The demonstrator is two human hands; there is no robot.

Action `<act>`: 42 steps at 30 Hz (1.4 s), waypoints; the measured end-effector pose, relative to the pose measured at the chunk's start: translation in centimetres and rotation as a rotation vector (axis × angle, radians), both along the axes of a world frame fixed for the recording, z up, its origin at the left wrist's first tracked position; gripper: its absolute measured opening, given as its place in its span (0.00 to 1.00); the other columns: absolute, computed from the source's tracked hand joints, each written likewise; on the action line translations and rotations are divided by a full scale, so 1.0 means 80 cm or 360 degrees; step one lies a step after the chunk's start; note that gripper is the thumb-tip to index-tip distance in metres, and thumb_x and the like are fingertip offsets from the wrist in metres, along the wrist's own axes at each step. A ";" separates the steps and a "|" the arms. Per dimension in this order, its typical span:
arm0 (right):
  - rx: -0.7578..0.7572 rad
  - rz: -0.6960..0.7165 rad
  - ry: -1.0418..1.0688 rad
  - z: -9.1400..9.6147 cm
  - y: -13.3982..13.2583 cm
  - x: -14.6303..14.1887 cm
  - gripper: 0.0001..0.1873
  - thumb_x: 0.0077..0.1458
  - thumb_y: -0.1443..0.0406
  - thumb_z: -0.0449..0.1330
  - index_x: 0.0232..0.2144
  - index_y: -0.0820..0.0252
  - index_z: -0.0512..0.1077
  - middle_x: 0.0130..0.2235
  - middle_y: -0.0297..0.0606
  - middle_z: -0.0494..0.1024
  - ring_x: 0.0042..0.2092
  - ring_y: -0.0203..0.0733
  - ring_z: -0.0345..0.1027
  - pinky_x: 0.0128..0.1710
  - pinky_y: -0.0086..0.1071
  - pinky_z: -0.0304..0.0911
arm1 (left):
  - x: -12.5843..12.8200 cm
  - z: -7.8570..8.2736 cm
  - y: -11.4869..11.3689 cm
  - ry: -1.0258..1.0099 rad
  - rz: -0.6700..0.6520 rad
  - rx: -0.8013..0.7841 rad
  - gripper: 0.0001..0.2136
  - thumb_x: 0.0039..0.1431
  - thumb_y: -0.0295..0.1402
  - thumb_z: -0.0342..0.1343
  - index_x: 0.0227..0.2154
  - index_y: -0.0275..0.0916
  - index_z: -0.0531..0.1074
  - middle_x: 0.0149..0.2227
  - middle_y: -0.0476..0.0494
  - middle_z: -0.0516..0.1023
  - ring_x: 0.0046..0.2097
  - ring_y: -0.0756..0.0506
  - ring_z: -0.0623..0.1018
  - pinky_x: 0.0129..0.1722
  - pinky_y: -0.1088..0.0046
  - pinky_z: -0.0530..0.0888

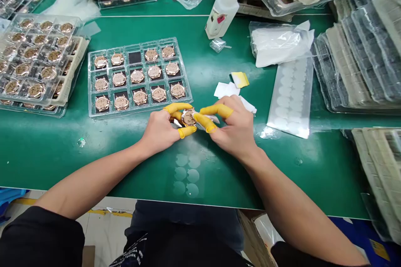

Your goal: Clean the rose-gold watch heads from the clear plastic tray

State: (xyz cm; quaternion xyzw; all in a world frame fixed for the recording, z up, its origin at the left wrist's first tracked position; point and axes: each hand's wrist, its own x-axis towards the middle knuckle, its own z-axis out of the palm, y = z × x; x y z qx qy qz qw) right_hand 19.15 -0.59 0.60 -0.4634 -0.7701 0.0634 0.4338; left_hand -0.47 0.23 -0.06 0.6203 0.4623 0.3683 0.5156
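Observation:
My left hand (161, 129), with yellow finger cots on its fingers and thumb, grips a rose-gold watch case (188, 117) by its edge, engraved back facing up. My right hand (234, 127) also wears yellow cots and pinches a white wipe (213, 119), its fingertips against the right side of the case. Just beyond my left hand lies a clear compartment tray (134, 110) of similar watch cases, backs up. One compartment in its far row (135, 57) shows only a dark pad.
Clear round films on a sheet (187, 175) lie near the front edge. White scraps (226, 89), a sticker sheet (291, 96), bagged wipes (278, 44) and a bottle (223, 10) lie beyond and right. Stacked trays stand left (34, 62), behind and right (354, 62).

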 end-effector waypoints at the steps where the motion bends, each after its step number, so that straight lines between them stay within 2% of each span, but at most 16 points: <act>1: -0.0026 0.0043 0.0012 -0.001 0.000 -0.002 0.03 0.64 0.62 0.66 0.36 0.52 0.79 0.30 0.37 0.74 0.34 0.43 0.65 0.33 0.40 0.60 | 0.000 0.000 0.000 0.0013 0.0002 0.0004 0.24 0.50 0.33 0.72 0.52 0.41 0.81 0.42 0.45 0.87 0.40 0.47 0.85 0.43 0.71 0.82; 3: -0.0112 0.0044 0.0040 -0.004 0.003 -0.003 0.04 0.65 0.61 0.65 0.37 0.52 0.79 0.31 0.37 0.74 0.34 0.43 0.65 0.34 0.40 0.60 | 0.000 0.001 0.001 0.0016 0.0008 0.0011 0.24 0.49 0.33 0.72 0.52 0.40 0.81 0.42 0.45 0.87 0.40 0.46 0.85 0.44 0.71 0.82; 5: -0.0155 -0.0124 0.0051 -0.006 0.010 0.004 0.04 0.65 0.61 0.65 0.37 0.52 0.79 0.32 0.38 0.73 0.37 0.45 0.66 0.37 0.41 0.62 | 0.000 0.002 0.002 -0.0013 0.0017 0.0001 0.25 0.48 0.34 0.73 0.52 0.40 0.81 0.41 0.45 0.87 0.40 0.46 0.85 0.44 0.71 0.83; 8: -0.0131 -0.0344 0.0019 -0.005 0.020 0.030 0.07 0.64 0.59 0.67 0.44 0.50 0.80 0.41 0.42 0.77 0.47 0.52 0.67 0.50 0.50 0.64 | 0.000 0.003 -0.002 -0.0043 0.0027 0.0054 0.24 0.49 0.35 0.74 0.51 0.40 0.81 0.42 0.45 0.88 0.41 0.46 0.87 0.45 0.71 0.84; 11: -0.0283 -0.0127 -0.0008 0.004 0.020 0.054 0.18 0.63 0.59 0.68 0.54 0.47 0.77 0.50 0.43 0.78 0.53 0.55 0.67 0.57 0.56 0.62 | -0.001 0.004 -0.007 0.0018 0.0027 0.0272 0.22 0.53 0.35 0.73 0.52 0.41 0.81 0.44 0.45 0.88 0.43 0.46 0.87 0.48 0.69 0.85; 14: -0.0533 0.0242 -0.0033 0.014 0.013 0.060 0.17 0.61 0.60 0.69 0.53 0.46 0.78 0.45 0.38 0.82 0.50 0.53 0.70 0.55 0.52 0.63 | -0.003 0.003 -0.012 0.0106 0.0033 0.0514 0.21 0.54 0.37 0.72 0.52 0.41 0.82 0.46 0.45 0.88 0.44 0.45 0.87 0.52 0.68 0.85; 16: -0.0609 0.0281 -0.0013 0.018 0.010 0.056 0.14 0.60 0.62 0.70 0.49 0.47 0.80 0.41 0.36 0.83 0.47 0.51 0.73 0.52 0.50 0.63 | -0.004 0.005 -0.012 0.0142 0.0037 0.0577 0.21 0.54 0.37 0.72 0.51 0.41 0.82 0.46 0.45 0.89 0.44 0.45 0.87 0.52 0.68 0.85; 20: -0.0612 0.0178 0.0019 0.018 0.010 0.052 0.09 0.58 0.64 0.71 0.42 0.50 0.81 0.38 0.36 0.83 0.44 0.49 0.75 0.50 0.48 0.61 | -0.004 0.011 -0.009 0.0114 0.0011 0.0491 0.21 0.51 0.35 0.73 0.50 0.40 0.82 0.44 0.46 0.89 0.41 0.47 0.87 0.50 0.70 0.85; 24: -0.0581 0.0195 -0.0050 0.019 0.012 0.055 0.04 0.57 0.63 0.71 0.36 0.52 0.80 0.38 0.36 0.83 0.40 0.46 0.74 0.48 0.47 0.60 | -0.001 0.014 -0.004 -0.0044 0.0002 0.0280 0.24 0.47 0.36 0.75 0.48 0.38 0.82 0.44 0.44 0.88 0.42 0.46 0.88 0.49 0.70 0.85; 28: -0.0338 0.0162 -0.0157 0.030 0.010 0.057 0.02 0.60 0.64 0.68 0.33 0.51 0.80 0.49 0.39 0.85 0.50 0.55 0.73 0.51 0.53 0.59 | 0.002 0.014 0.001 -0.0148 0.0031 -0.0053 0.28 0.44 0.36 0.77 0.50 0.37 0.80 0.42 0.44 0.88 0.42 0.44 0.88 0.46 0.70 0.86; 30: -0.0303 0.0265 0.0081 0.038 0.008 0.058 0.05 0.60 0.59 0.70 0.30 0.49 0.81 0.52 0.37 0.84 0.52 0.56 0.72 0.53 0.56 0.61 | 0.003 0.014 0.004 -0.0178 0.0054 -0.0181 0.29 0.42 0.35 0.77 0.50 0.37 0.80 0.40 0.44 0.88 0.41 0.45 0.87 0.45 0.70 0.85; 32: -0.0440 0.0386 0.0638 0.044 0.006 0.056 0.11 0.56 0.52 0.73 0.28 0.48 0.81 0.50 0.37 0.84 0.48 0.52 0.73 0.51 0.55 0.66 | 0.003 0.013 0.005 -0.0155 0.0078 -0.0232 0.29 0.42 0.34 0.77 0.50 0.38 0.80 0.38 0.45 0.87 0.40 0.46 0.87 0.45 0.71 0.85; 34: -0.0655 0.0340 0.1154 0.044 0.003 0.046 0.15 0.51 0.49 0.77 0.28 0.49 0.82 0.48 0.38 0.83 0.45 0.48 0.75 0.48 0.50 0.70 | 0.002 0.012 0.005 -0.0125 0.0067 -0.0216 0.28 0.43 0.33 0.76 0.50 0.38 0.81 0.38 0.46 0.87 0.40 0.47 0.86 0.45 0.72 0.84; 35: -0.0757 0.0266 0.1288 0.042 0.001 0.039 0.15 0.49 0.49 0.78 0.28 0.50 0.82 0.47 0.38 0.83 0.45 0.47 0.76 0.47 0.49 0.71 | 0.002 0.011 0.004 -0.0120 0.0045 -0.0195 0.27 0.43 0.33 0.76 0.50 0.39 0.81 0.39 0.46 0.87 0.40 0.47 0.86 0.46 0.72 0.84; 38: -0.1038 0.0063 0.1344 0.033 -0.009 0.012 0.13 0.47 0.54 0.79 0.30 0.52 0.83 0.46 0.39 0.85 0.48 0.48 0.78 0.48 0.45 0.74 | 0.002 0.008 0.003 -0.0115 -0.0003 -0.0141 0.26 0.45 0.33 0.74 0.50 0.39 0.81 0.40 0.47 0.88 0.39 0.48 0.86 0.45 0.72 0.84; 42: -0.1347 -0.0040 0.1419 0.031 -0.017 -0.010 0.12 0.45 0.58 0.78 0.30 0.54 0.83 0.44 0.37 0.86 0.46 0.46 0.80 0.49 0.42 0.76 | 0.003 0.005 0.003 -0.0085 -0.0012 -0.0095 0.28 0.44 0.34 0.76 0.51 0.39 0.81 0.37 0.47 0.87 0.37 0.48 0.85 0.41 0.73 0.83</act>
